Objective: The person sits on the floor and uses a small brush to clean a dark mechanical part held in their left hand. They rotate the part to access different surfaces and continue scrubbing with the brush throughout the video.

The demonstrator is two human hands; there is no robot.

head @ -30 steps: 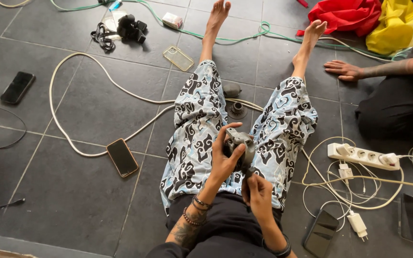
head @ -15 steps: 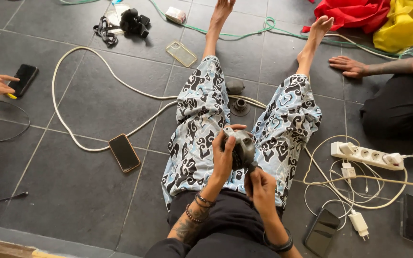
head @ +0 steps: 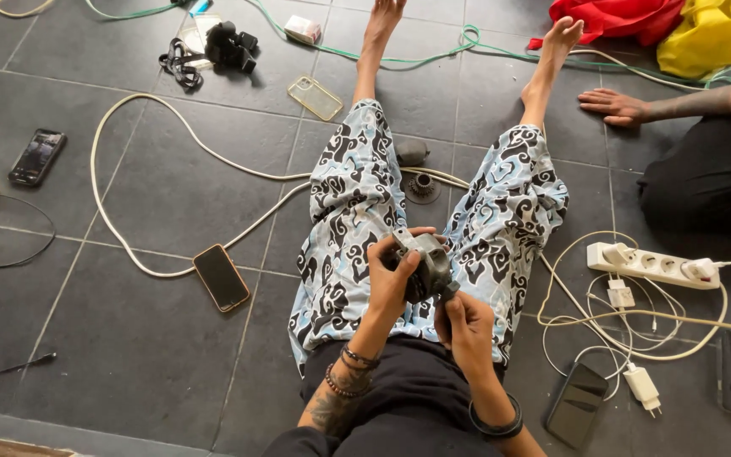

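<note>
Your left hand is wrapped around a small grey metal part, fingers curled over its top and side, and your right hand is closed on its lower right end, pinching it from below. So both hands are gripping that one piece, and it sits just below the middle of the frame, held over your lap between the patterned trousers. Can't really tell what the part is, just that it's chunky and dull grey. Between your legs, a bit above the hands, a little round grey piece lies on the dark tile floor, with another rounded grey bit just above it. Left of your leg there's a phone with an orange edge face up, touching the cream cable that loops across the left half. Another black phone lies at the far left. On the right a white power strip sits in a tangle of white cords, with a dark phone below it near your right elbow. Upper right, someone else's hand rests flat on the floor.
</note>
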